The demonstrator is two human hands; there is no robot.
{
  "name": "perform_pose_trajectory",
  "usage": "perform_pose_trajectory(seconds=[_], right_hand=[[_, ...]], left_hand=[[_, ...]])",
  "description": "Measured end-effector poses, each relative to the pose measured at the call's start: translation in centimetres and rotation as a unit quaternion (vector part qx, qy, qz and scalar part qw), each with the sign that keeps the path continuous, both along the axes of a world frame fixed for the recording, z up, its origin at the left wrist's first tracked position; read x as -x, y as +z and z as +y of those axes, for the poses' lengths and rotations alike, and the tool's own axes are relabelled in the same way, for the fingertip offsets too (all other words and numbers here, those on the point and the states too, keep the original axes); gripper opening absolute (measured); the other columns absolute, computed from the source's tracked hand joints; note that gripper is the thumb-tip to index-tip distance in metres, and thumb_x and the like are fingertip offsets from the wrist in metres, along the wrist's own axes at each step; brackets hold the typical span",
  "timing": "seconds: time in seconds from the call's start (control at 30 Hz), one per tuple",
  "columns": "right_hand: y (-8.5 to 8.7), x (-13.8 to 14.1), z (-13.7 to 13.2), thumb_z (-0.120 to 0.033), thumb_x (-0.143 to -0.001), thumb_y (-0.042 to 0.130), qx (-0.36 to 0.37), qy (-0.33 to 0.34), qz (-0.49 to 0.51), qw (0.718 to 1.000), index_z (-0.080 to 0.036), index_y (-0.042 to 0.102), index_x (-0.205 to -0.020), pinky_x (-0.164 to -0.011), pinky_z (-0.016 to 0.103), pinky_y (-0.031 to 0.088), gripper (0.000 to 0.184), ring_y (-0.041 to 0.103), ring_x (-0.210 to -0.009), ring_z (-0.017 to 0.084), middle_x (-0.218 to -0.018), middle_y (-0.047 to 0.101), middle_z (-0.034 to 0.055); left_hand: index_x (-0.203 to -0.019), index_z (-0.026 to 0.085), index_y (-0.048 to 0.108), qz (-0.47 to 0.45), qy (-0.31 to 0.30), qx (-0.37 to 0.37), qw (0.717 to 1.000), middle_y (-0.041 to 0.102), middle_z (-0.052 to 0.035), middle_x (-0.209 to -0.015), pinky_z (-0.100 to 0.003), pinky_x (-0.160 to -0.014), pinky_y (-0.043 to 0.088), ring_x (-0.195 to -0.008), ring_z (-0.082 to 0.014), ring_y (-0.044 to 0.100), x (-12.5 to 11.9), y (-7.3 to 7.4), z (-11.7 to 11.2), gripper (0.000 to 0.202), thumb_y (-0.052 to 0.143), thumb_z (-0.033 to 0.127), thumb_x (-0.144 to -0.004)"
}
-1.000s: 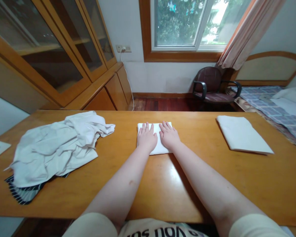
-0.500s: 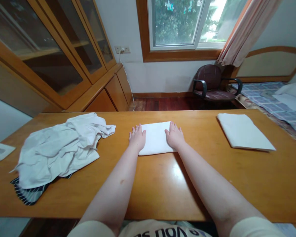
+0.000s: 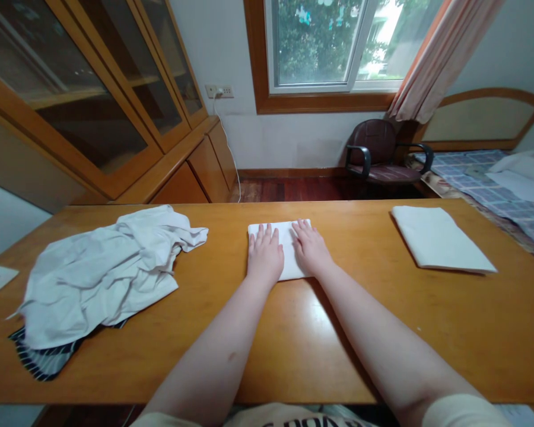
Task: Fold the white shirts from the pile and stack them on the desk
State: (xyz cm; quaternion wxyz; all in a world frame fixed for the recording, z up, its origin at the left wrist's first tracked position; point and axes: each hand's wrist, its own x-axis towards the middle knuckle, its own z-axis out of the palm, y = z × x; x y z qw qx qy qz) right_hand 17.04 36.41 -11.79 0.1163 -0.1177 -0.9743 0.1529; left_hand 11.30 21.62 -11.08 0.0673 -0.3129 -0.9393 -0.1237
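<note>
A white cloth [image 3: 288, 252], folded into a flat rectangle, lies on the wooden table [image 3: 289, 344] in front of me. My left hand [image 3: 266, 254] rests flat on its left half with the fingers stretched forward. On its right part lies my right hand [image 3: 311, 246], palm down and fingers extended. Between the hands a strip of the cloth shows; the rest is covered by them. Neither hand grips anything.
Left on the table is a crumpled white garment [image 3: 102, 273], with a dark striped cloth [image 3: 44, 359] poking out beneath. A second folded white cloth [image 3: 440, 240] lies at the right. Beyond the table stand a glass-door cabinet [image 3: 160, 145], an office chair [image 3: 378, 151] and a bed [image 3: 476, 172].
My left hand has moved right, from the cloth's left edge onto its top. My right hand has shifted slightly left, further onto the cloth.
</note>
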Motion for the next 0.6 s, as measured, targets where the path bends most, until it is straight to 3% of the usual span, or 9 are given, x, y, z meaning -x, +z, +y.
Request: perform_pose_trajectory(seconds=[0.17,0.33,0.47,0.6], right_hand=[[-0.9,0.7,-0.1,-0.031,-0.094,0.03,0.003,-0.006,-0.07,0.998,-0.02,0.034,-0.144,-0.109,0.043,0.025,0.051,0.02,-0.139,0.024,-0.152,0.026,0.0033],[-1.2,0.5,0.7,-0.034,-0.094,0.031,0.016,-0.023,-0.083,0.996,-0.016,0.029,-0.146,-0.111,0.043,0.022,0.054,0.021,-0.139,0.028,-0.153,0.02,0.0091],[-1.6,-0.3,1.5,-0.03,-0.093,0.033,0.069,-0.053,-0.072,0.994,-0.009,0.026,-0.146,-0.111,0.046,0.019,0.057,0.026,-0.137,0.027,-0.151,0.024,0.0156],[-2.5,-0.9,2.9,-0.03,-0.091,0.032,0.217,-0.113,0.034,0.969,-0.007,0.034,-0.142,-0.111,0.041,0.024,0.056,0.034,-0.134,0.024,-0.142,0.042,0.0159]], left_hand=[[-0.143,0.021,0.035,-0.026,0.004,0.07,0.997,0.027,-0.0062,-0.151,-0.047,-0.112,0.015,-0.139,-0.0264,0.02,-0.4,-1.5,0.7,0.054,0.034,0.036,-0.091],[-0.146,0.023,0.028,-0.063,-0.035,0.077,0.994,0.018,-0.0065,-0.154,-0.046,-0.113,0.014,-0.141,-0.0266,0.013,1.2,-1.5,-0.9,0.06,0.033,0.047,-0.091],[-0.147,0.024,0.021,-0.145,-0.002,0.043,0.989,0.009,-0.0091,-0.155,-0.051,-0.111,0.016,-0.141,-0.0299,0.01,2.9,-2.0,-2.9,0.062,0.033,0.048,-0.091],[-0.147,0.016,0.02,-0.183,0.055,-0.063,0.979,0.02,-0.0151,-0.152,-0.049,-0.113,0.013,-0.14,-0.0284,0.014,4.2,-3.0,-4.2,0.063,0.034,0.042,-0.092]])
